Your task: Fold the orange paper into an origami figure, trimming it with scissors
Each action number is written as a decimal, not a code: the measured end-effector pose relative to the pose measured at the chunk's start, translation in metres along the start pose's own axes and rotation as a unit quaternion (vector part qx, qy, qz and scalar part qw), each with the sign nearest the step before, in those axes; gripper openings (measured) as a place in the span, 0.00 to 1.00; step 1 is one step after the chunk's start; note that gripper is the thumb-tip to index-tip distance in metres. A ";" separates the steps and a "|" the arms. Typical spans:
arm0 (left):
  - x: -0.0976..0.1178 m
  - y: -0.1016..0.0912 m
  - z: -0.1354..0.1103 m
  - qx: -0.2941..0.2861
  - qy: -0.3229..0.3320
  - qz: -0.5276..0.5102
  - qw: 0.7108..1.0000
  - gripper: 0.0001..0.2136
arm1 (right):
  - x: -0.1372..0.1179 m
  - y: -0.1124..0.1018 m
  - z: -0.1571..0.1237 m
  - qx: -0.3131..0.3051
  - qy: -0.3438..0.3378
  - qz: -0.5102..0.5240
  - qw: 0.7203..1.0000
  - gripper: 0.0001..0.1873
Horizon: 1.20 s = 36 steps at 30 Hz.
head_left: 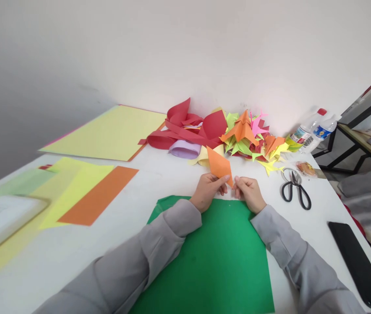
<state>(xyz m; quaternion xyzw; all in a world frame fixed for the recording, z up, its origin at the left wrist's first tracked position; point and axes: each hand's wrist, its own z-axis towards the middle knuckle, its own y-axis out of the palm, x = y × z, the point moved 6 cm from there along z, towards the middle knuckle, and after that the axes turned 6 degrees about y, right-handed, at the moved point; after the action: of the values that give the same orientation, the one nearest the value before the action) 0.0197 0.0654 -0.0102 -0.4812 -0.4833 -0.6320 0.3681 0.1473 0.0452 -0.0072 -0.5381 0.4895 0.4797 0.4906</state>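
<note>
A folded piece of orange paper (219, 165), diamond-shaped from here, is held up over the far edge of a green sheet (211, 257). My left hand (209, 188) pinches its lower left part between thumb and fingers. At the lower right corner, the fingertips of my right hand (248, 190) are closed on the paper's tip. Both forearms, in grey sleeves, reach in over the green sheet. Behind the orange piece lie rolled paper loops, one of them pale yellow (202, 157).
Red paper curls (185, 128) and a pile of folded paper shapes (242, 131) lie by the wall. Black-handled scissors (296, 190), a dark phone (358, 264) and two bottles (303, 131) are at right. Left are an orange strip (98, 196), yellow sheets (74, 181) and a white device (5, 218).
</note>
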 end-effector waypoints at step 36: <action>0.005 0.020 -0.008 -0.176 -0.033 0.109 0.978 0.10 | 0.004 -0.018 0.009 0.083 0.021 0.254 0.963 0.10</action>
<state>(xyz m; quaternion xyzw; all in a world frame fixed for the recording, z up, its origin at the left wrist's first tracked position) 0.0349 0.0521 -0.0011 -0.6093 -0.3208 -0.6467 0.3281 0.1648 0.0548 -0.0107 -0.3632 0.6587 0.5348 0.3851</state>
